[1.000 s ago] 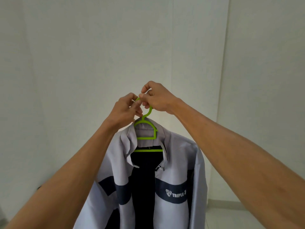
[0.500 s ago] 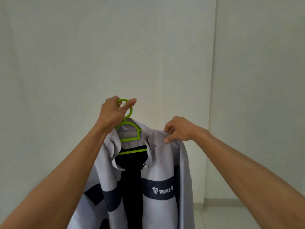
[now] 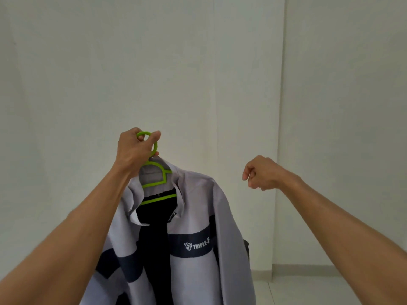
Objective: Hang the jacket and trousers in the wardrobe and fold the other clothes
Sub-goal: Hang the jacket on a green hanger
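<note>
Head view shows your left hand (image 3: 134,150) gripping the green hanger's hook (image 3: 152,143), with the grey jacket (image 3: 193,216) draped below; your right hand (image 3: 262,172) hangs clenched, holding nothing. Soft, light fabric can slide off, so carry it by that stiff hook.

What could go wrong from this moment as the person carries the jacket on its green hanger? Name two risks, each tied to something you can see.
1. Only the left hand holds the green hanger, by its hook; the right hand is curled and apart, so a slip may drop it.
2. The jacket hangs open, unzipped, on a tilted hanger, so it could slide off one side.
</note>
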